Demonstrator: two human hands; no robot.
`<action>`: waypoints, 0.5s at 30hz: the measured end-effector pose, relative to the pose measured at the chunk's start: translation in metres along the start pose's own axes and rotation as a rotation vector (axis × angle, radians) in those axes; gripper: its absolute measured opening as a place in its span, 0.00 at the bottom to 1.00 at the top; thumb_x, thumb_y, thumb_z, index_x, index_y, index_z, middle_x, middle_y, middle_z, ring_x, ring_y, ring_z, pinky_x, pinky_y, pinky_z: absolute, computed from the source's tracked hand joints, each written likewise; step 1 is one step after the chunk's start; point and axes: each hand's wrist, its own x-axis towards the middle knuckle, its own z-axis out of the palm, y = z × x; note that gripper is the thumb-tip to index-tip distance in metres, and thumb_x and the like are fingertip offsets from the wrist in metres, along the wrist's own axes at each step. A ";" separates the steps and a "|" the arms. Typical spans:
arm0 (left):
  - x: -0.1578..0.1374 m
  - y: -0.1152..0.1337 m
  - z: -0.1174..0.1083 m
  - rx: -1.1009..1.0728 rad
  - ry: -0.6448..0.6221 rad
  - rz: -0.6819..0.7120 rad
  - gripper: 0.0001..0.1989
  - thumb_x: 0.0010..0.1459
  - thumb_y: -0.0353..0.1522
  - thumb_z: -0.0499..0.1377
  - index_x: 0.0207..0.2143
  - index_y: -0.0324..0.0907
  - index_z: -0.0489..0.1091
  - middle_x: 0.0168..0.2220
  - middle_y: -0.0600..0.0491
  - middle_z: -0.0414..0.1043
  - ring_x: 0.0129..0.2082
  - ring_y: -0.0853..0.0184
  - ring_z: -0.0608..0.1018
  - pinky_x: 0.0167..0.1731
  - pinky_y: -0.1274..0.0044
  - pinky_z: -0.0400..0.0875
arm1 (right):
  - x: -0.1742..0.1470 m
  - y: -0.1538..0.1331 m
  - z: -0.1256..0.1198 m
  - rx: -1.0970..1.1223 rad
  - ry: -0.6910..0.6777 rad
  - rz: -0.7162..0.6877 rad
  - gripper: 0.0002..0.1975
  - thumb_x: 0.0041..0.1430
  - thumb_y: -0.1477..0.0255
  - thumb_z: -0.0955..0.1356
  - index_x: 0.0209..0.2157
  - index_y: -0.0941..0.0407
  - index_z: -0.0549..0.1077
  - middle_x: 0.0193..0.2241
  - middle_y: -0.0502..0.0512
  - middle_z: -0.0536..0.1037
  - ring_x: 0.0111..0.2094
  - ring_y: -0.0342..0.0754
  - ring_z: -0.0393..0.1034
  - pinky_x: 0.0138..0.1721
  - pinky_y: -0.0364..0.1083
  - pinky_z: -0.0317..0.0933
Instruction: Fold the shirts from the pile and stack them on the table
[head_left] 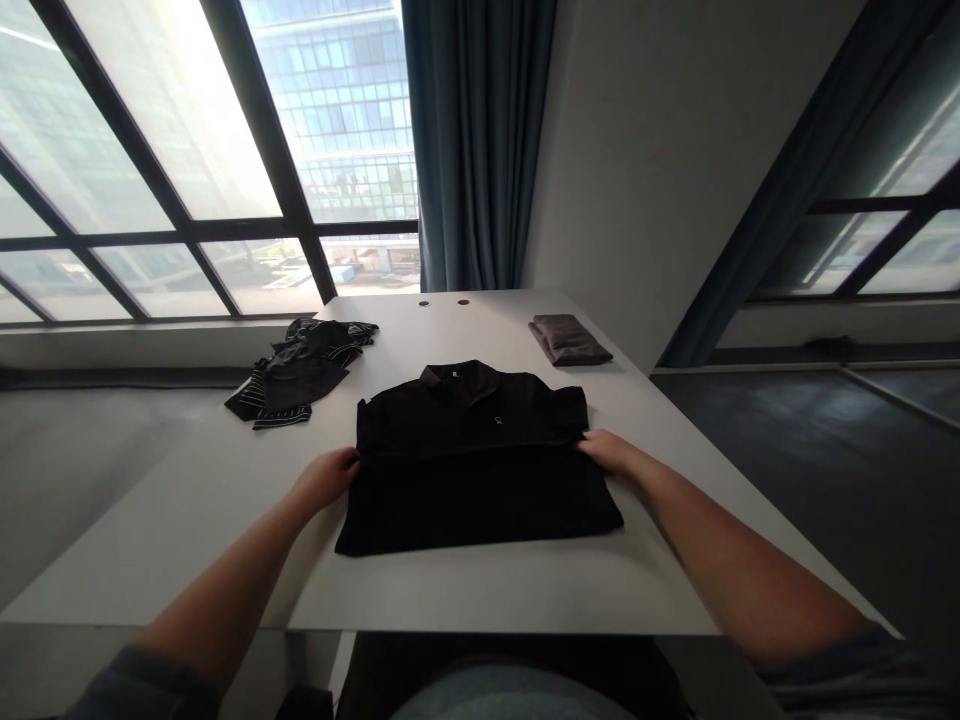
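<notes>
A black polo shirt (pixel 480 480) lies spread on the white table in front of me, its collar at the far side and a small pale logo on the chest. A crosswise fold line runs over its middle. At the shirt's left edge my left hand (pixel 332 476) is closed on the fabric, the fingertips partly hidden by the cloth. On the opposite edge, just below the sleeve, my right hand (pixel 606 450) pinches the fabric too. Both hands sit at about the height of the fold line.
The white table (pixel 510 595) carries a loose heap of dark striped clothes (pixel 307 368) at the back left. A folded brownish-grey garment (pixel 570 340) rests at the back right. Beyond the far edge hang blue curtains (pixel 480 150) beside a large window (pixel 345 120).
</notes>
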 end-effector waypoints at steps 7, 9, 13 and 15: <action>0.027 0.043 -0.001 0.327 0.154 0.032 0.20 0.57 0.29 0.57 0.53 0.41 0.73 0.52 0.40 0.76 0.52 0.49 0.78 0.50 0.65 0.71 | 0.017 -0.049 -0.010 -0.698 0.326 0.056 0.13 0.63 0.67 0.67 0.45 0.56 0.78 0.39 0.64 0.82 0.39 0.57 0.77 0.38 0.49 0.64; 0.043 0.076 -0.003 0.286 0.184 0.147 0.19 0.60 0.28 0.56 0.53 0.43 0.73 0.51 0.43 0.77 0.51 0.52 0.78 0.51 0.66 0.71 | 0.024 -0.083 0.001 -0.678 0.406 -0.040 0.13 0.66 0.68 0.65 0.47 0.56 0.78 0.41 0.64 0.82 0.40 0.56 0.76 0.39 0.49 0.63; 0.088 0.134 0.009 0.141 0.017 0.200 0.15 0.64 0.31 0.55 0.49 0.44 0.78 0.48 0.44 0.80 0.49 0.56 0.80 0.48 0.70 0.72 | 0.052 -0.140 0.047 -0.547 0.262 -0.356 0.12 0.68 0.73 0.65 0.45 0.53 0.80 0.43 0.58 0.81 0.42 0.52 0.76 0.41 0.46 0.63; 0.105 0.148 0.021 0.107 -0.055 0.206 0.14 0.63 0.33 0.58 0.49 0.45 0.80 0.47 0.46 0.82 0.46 0.58 0.81 0.44 0.73 0.73 | 0.068 -0.151 0.073 -0.506 0.162 -0.447 0.15 0.65 0.77 0.67 0.49 0.51 0.81 0.49 0.56 0.79 0.43 0.50 0.76 0.42 0.45 0.64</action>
